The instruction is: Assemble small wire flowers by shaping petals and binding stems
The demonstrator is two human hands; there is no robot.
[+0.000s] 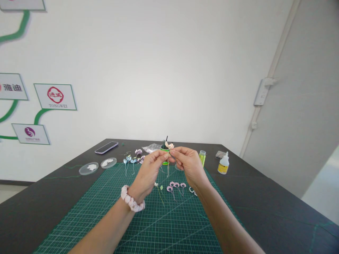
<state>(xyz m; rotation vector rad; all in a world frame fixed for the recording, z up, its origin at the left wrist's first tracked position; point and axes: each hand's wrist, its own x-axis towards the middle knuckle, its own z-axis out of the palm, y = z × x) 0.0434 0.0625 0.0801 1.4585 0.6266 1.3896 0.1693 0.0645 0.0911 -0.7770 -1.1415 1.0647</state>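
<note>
A small cream artificial flower (169, 145) on a thin wire stem stands upright between my hands. My left hand (152, 168) pinches its stem just beneath the bloom. From the other side, my right hand (188, 163) is also closed on the stem, thumb and forefinger together close under the petals. The stem's lower end hangs below my fingers. Underneath lies a green gridded cutting mat (169, 225). Several lilac petals (177, 185) on wire stems rest on it, beside a thin green leaf sprig (161, 188).
Light-blue wired petals (129, 159) lie left, near purple flowers (138, 152). Two clear dishes (84, 172) hold white pieces, with a phone (106, 147) behind. A green can (164, 163) stands behind my hands. A yellow-green bottle (202, 158) and glue bottle (223, 165) stand right.
</note>
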